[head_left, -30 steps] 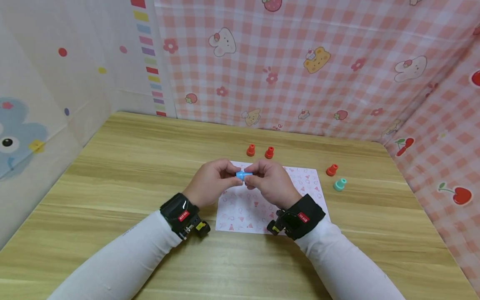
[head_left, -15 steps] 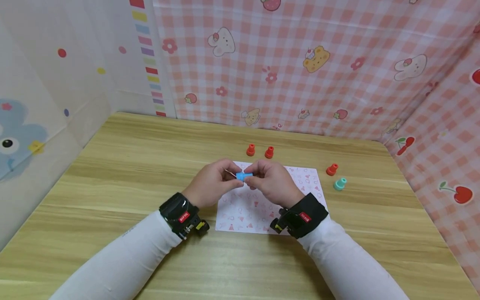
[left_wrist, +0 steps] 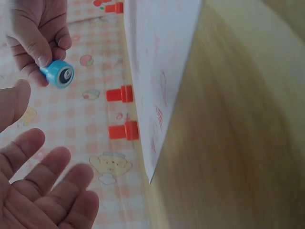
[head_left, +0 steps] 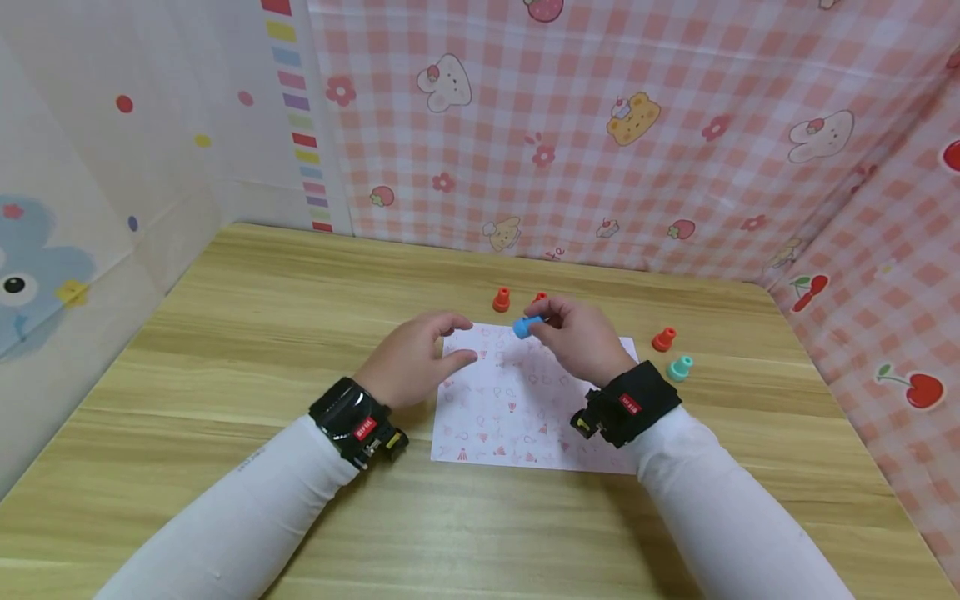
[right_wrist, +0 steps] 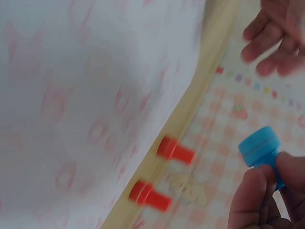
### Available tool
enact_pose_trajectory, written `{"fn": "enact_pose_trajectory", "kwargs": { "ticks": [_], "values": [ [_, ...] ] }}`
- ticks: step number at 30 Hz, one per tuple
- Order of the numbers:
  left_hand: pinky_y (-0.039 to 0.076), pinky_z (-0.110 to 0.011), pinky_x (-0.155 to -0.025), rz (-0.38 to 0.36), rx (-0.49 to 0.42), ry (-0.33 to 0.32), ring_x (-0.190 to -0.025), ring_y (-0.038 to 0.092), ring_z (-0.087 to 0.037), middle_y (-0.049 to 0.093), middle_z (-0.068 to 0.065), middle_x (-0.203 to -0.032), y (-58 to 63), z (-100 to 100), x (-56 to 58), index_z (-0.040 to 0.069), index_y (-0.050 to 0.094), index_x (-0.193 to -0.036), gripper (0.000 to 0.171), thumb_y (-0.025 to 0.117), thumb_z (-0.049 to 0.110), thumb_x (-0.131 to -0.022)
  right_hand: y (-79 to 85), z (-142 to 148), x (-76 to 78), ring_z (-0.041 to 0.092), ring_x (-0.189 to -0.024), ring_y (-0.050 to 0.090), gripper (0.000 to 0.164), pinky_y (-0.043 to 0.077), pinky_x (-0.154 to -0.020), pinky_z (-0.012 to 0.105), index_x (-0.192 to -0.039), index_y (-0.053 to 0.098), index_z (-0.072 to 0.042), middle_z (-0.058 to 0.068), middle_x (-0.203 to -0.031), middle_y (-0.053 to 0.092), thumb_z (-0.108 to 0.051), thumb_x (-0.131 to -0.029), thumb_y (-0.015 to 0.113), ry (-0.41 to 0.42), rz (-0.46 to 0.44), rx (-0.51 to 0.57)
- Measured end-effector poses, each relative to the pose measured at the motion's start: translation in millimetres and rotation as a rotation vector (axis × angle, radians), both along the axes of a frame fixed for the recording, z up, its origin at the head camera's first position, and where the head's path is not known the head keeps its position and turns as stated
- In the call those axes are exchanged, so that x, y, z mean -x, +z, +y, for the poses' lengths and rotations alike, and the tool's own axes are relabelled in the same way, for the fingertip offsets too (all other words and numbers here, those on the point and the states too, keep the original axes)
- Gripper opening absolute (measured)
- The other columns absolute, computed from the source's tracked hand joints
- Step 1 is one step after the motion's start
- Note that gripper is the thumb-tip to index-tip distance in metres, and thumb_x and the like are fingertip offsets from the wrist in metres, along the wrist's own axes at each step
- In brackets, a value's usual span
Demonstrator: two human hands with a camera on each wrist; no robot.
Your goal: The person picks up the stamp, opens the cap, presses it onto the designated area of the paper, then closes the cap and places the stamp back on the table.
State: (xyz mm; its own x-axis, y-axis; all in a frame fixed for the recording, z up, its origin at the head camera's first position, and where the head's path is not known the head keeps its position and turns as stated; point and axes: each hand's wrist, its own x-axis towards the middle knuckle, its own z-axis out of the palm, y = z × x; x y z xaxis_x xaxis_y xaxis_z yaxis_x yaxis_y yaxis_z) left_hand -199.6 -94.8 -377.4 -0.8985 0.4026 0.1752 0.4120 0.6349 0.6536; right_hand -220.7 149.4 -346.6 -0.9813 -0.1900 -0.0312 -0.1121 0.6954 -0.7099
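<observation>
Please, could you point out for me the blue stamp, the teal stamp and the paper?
Blue stamp (right_wrist: 260, 147): right wrist view, on its wide end.
Teal stamp (head_left: 679, 369): head view, on the middle of its body.
Paper (head_left: 525, 400): head view, on its printed face.

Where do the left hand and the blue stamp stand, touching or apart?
Apart. The head view shows printed paper through the gap between left hand and blue stamp.
</observation>
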Motion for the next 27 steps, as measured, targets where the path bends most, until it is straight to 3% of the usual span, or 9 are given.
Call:
{"fn": "enact_pose_trajectory", "kwargs": {
  "ticks": [7, 11, 21, 27],
  "values": [
    [0.040, -0.045, -0.099, 0.070, 0.131, 0.041, -0.122, 0.039, -0.017, 0.046, -0.001, -0.136, -0.4, -2.9, 2.0, 0.017, 0.051, -0.130, 0.053, 0.058, 0.050, -0.089, 4.9, 20.9, 26.2, 0.022, -0.081, 0.053, 0.020, 0.050, -0.070, 0.035, -0.113, 0.061, -0.013, 0.005, -0.099, 0.062, -0.018, -0.094, 0.057, -0.046, 0.026, -0.100],
    [0.039, -0.046, -0.099, 0.091, 0.181, 0.051, -0.124, 0.037, -0.020, 0.043, -0.003, -0.139, -1.3, -4.2, 4.0, 0.017, 0.049, -0.133, 0.056, 0.058, 0.050, -0.088, 5.5, 26.4, 38.5, 0.024, -0.082, 0.053, 0.024, 0.052, -0.075, 0.038, -0.118, 0.057, -0.010, 0.008, -0.100, 0.061, -0.016, -0.095, 0.056, -0.087, 0.026, -0.176],
    [0.037, -0.048, -0.101, 0.087, 0.234, 0.042, -0.125, 0.035, -0.023, 0.039, -0.008, -0.141, -5.2, -8.4, 7.0, 0.015, 0.045, -0.137, 0.063, 0.059, 0.051, -0.087, -5.7, 35.7, 60.2, 0.027, -0.087, 0.051, 0.022, 0.049, -0.085, 0.044, -0.115, 0.059, -0.008, 0.009, -0.104, 0.058, -0.010, -0.094, 0.057, -0.149, -0.021, -0.251],
    [0.030, -0.052, -0.104, 0.052, 0.246, 0.043, -0.132, 0.024, -0.027, 0.037, -0.009, -0.144, -5.6, -9.2, 7.8, 0.015, 0.043, -0.138, 0.063, 0.061, 0.048, -0.087, -12.9, 47.1, 69.6, 0.028, -0.092, 0.049, 0.025, 0.046, -0.090, 0.048, -0.119, 0.059, -0.009, 0.010, -0.111, 0.056, -0.009, -0.095, 0.052, -0.177, -0.051, -0.328]
  ]
}}
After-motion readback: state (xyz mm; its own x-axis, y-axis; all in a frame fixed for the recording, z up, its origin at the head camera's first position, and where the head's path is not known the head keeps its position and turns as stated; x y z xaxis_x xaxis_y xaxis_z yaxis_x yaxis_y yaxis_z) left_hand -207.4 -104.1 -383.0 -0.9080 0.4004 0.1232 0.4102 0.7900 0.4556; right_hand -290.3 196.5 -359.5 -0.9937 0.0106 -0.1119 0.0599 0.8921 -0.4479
